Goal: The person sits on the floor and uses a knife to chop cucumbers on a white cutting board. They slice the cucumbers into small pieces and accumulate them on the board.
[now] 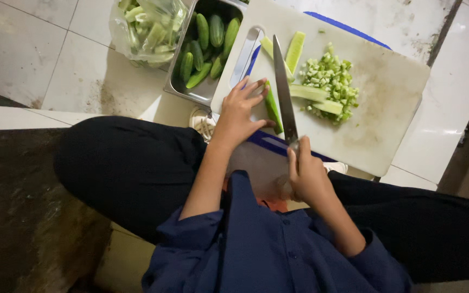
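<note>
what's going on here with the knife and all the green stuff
A person sits on the tiled floor at a white plastic cutting board. The right hand grips a long steel knife, while the left hand steadies a green cucumber strip. A pile of diced cucumber lies on the board; a metal tray beside it holds whole cucumbers.

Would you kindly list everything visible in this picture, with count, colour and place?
Cutting board: one, white, on the tiled floor before the person.
Knife: one, steel blade, on the board, held by the right hand.
Cucumber strip: one, green, under the left fingers beside the blade.
Diced cucumber: one pile, pale green, middle of the board.
Long cucumber pieces: a few, pale green, about the pile.
Metal tray: one, silver, left of the board.
Whole cucumbers: several, dark green, in the tray.
Plastic bag: one, clear, holding pale green scraps, upper left.
Left hand: pressing the strip.
Right hand: closed on the knife handle.
</note>
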